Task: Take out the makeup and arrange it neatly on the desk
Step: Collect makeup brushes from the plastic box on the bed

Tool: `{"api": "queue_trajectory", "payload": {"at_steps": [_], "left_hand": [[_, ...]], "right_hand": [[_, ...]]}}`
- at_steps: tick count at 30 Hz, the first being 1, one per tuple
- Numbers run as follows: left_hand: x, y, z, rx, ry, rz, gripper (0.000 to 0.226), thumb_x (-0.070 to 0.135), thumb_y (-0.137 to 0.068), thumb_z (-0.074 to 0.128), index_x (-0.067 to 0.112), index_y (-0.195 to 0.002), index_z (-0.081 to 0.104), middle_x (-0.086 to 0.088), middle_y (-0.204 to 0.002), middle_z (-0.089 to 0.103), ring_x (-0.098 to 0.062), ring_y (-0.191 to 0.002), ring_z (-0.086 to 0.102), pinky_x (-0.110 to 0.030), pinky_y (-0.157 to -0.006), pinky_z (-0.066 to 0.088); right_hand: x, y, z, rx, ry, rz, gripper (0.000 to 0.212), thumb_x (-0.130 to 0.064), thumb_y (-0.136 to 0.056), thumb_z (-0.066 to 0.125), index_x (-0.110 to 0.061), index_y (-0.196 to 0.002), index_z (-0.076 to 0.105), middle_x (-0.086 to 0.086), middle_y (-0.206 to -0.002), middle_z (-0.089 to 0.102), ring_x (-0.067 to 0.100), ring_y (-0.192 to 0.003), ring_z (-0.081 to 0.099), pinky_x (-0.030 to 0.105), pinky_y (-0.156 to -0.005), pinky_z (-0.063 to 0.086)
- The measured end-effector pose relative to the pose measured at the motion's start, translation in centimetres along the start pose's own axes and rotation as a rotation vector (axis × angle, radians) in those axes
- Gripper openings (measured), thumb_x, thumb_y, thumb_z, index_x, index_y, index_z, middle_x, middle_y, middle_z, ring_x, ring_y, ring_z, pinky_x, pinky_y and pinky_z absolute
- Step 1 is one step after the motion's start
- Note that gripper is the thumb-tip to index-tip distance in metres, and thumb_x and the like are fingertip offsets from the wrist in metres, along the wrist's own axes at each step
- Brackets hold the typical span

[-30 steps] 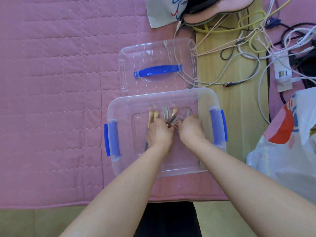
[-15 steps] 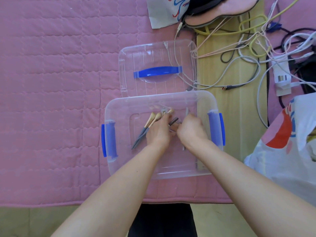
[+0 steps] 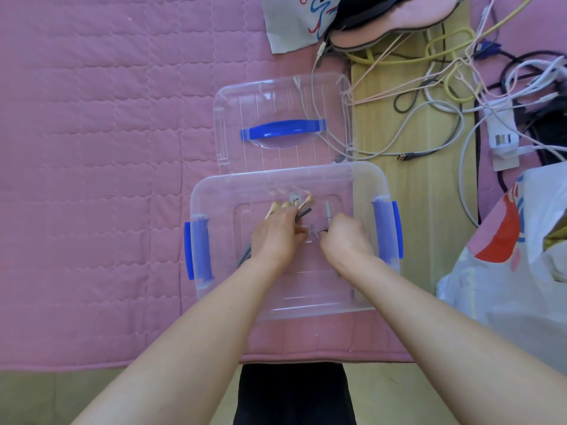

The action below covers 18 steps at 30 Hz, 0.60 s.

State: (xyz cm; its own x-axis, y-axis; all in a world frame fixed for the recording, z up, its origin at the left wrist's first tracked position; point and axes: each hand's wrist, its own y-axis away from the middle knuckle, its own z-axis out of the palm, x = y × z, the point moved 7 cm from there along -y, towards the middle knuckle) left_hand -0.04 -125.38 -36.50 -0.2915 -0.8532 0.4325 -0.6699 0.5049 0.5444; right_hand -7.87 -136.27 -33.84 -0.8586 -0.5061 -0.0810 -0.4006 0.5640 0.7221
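Clear plastic storage box (image 3: 214, 191) sits on the pink quilted mat (image 3: 92, 148); inside it my left hand (image 3: 276, 237) grips a bundle of makeup brushes (image 3: 299, 205), while my right hand (image 3: 345, 236) curls around a slim grey makeup pen (image 3: 327, 210). Behind lies the blue-handled lid (image 3: 282, 130).

I see a clear box (image 3: 214, 191) with blue latches (image 3: 199, 250), and a clear lid (image 3: 233, 99) with a blue handle (image 3: 282, 129). Both sit on a pink quilt (image 3: 92, 148) stitched in wavy lines. The brushes (image 3: 302, 204) have tan tips and grey handles. At the right edge the surface (image 3: 423, 210) is pale wood, strewn with white, yellow, pink and black cables (image 3: 445, 87). A white bag (image 3: 506, 271) carries red and blue print.
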Motion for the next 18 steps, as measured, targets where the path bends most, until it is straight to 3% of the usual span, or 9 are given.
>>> {"api": "queue_trajectory", "payload": {"at_steps": [3, 6, 10, 15, 18], "left_hand": [[-1.3, 0.2, -0.9, 0.001, 0.077, -0.026, 0.021, 0.035, -0.083, 0.067, 0.022, -0.094, 0.054, 0.003, -0.091, 0.053, -0.029, -0.089, 0.059, -0.033, -0.06, 0.036], [-2.0, 0.7, -2.9, 0.084, 0.24, -0.086, 0.027, 0.033, -0.078, 0.073, 0.022, -0.071, 0.049, 0.001, -0.08, 0.053, -0.026, -0.078, 0.056, -0.032, -0.059, 0.03], [-2.4, 2.4, -5.8, 0.119, 0.633, -0.205, 0.022, 0.027, -0.081, 0.073, 0.009, -0.084, 0.06, -0.001, -0.076, 0.061, -0.016, -0.068, 0.054, -0.021, -0.056, 0.039], [-1.6, 6.7, -9.5, 0.049, 1.094, -0.33, 0.016, 0.015, -0.085, 0.071, 0.015, -0.083, 0.055, 0.001, -0.07, 0.054, -0.001, -0.041, 0.044, -0.014, -0.041, 0.034], [-0.9, 9.4, -11.2, 0.021, 1.255, -0.395, 0.008, 0.013, -0.087, 0.063, 0.017, -0.085, 0.057, -0.001, -0.075, 0.055, -0.009, -0.046, 0.04, -0.018, -0.042, 0.026]], "right_hand": [[0.1, 0.3, 0.0, -0.003, -0.131, -0.005, 0.028, -0.026, -0.092, 0.054, -0.002, -0.104, 0.061, 0.021, -0.1, 0.062, 0.041, -0.088, 0.065, 0.046, -0.073, 0.057], [-0.1, 0.7, 0.2, -0.037, -0.248, -0.047, 0.032, -0.034, -0.092, 0.055, -0.003, -0.091, 0.063, 0.022, -0.09, 0.062, 0.04, -0.082, 0.061, 0.034, -0.062, 0.045], [-0.2, 2.4, -0.9, -0.053, -0.486, -0.103, 0.037, -0.036, -0.092, 0.055, -0.015, -0.063, 0.046, 0.005, -0.062, 0.046, 0.028, -0.066, 0.046, 0.03, -0.06, 0.034], [-1.3, 6.9, -3.1, -0.223, -1.019, -0.079, 0.025, -0.031, -0.095, 0.055, -0.015, -0.077, 0.053, 0.004, -0.068, 0.046, 0.019, -0.059, 0.05, 0.033, -0.059, 0.054], [-2.3, 9.9, -4.8, -0.335, -1.2, -0.03, 0.019, -0.028, -0.095, 0.057, -0.011, -0.085, 0.056, 0.009, -0.069, 0.056, 0.021, -0.055, 0.058, 0.03, -0.053, 0.051]]}}
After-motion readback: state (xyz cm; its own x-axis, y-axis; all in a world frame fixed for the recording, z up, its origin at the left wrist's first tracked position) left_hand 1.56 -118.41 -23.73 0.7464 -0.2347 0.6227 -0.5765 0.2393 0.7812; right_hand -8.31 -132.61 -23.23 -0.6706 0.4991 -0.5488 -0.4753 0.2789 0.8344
